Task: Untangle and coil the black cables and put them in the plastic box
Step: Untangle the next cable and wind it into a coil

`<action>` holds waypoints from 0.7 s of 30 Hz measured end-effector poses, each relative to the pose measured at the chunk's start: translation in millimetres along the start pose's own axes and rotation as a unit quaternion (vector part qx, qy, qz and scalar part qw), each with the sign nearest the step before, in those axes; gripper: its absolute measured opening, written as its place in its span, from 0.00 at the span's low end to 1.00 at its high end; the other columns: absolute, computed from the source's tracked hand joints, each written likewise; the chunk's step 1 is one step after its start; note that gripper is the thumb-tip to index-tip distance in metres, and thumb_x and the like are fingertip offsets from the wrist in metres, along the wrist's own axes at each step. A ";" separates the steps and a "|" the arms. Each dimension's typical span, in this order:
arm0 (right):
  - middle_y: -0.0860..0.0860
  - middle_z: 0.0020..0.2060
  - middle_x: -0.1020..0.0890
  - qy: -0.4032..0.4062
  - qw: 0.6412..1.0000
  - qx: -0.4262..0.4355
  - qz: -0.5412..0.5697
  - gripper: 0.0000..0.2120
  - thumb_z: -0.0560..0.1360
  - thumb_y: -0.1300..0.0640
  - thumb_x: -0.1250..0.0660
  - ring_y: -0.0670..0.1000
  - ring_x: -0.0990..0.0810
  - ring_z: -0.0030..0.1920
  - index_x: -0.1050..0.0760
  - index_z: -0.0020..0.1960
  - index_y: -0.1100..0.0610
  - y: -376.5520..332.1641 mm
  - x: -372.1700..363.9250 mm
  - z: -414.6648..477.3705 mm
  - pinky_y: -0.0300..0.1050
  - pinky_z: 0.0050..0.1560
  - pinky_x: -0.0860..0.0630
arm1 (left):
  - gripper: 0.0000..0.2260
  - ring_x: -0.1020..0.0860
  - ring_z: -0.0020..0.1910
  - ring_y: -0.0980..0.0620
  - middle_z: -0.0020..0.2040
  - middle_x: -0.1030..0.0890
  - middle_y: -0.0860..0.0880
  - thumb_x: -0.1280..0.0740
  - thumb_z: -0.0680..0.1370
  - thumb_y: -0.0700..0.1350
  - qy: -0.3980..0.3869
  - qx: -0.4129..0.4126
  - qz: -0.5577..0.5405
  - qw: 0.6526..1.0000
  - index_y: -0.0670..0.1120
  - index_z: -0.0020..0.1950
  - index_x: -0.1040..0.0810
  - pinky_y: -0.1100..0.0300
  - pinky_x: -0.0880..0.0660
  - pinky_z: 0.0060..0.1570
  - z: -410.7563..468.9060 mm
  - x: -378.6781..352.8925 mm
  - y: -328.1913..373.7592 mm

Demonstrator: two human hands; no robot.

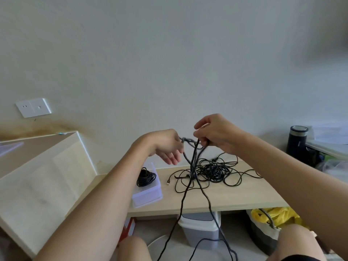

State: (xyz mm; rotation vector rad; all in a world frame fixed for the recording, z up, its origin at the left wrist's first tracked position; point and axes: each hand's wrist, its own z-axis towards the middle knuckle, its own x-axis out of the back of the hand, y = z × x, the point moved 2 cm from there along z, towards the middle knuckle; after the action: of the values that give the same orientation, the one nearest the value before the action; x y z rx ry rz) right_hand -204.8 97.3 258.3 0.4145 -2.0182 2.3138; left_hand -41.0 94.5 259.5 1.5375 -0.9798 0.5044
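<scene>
head view: cable (194, 157), light, limp, lifted above desk (235, 194) tangle (212, 170), right hand (216, 136) fingers pinching strands, left hand (167, 146) grip unclear, coil (146, 177) in box (148, 193); likely best held beside the knot.

Two bare hands, the left hand (167, 146) and the right hand (216, 134), each on a bare forearm; the left forearm (105, 194) and the right forearm (291, 172) show uncovered from the wrist to the lower corners of the view, smooth and widening toward the elbow; low in the view are two bare, rounded knees, the left knee (133, 247) and the right knee (295, 240); just below the right knee a strip of black cloth (299, 258) lies along the bottom edge; what garment it belongs to cannot be told.
</scene>
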 end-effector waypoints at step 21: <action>0.49 0.32 0.20 -0.065 0.971 0.214 -0.088 0.09 0.78 0.64 0.40 0.44 0.21 0.32 0.23 0.43 0.62 -13.3 -55.1 -69.8 0.37 0.37 0.25 | 0.06 0.25 0.39 0.48 0.37 0.25 0.49 0.37 0.77 0.42 0.255 -0.121 -0.112 0.953 0.45 0.40 0.26 0.61 0.31 0.36 17.8 -12.4 2.6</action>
State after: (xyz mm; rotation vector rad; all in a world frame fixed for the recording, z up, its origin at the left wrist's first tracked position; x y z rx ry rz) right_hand -160.9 175.3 250.5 0.7481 -1.4376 2.6543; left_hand -53.6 81.4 247.5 1.1915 -0.4427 0.5589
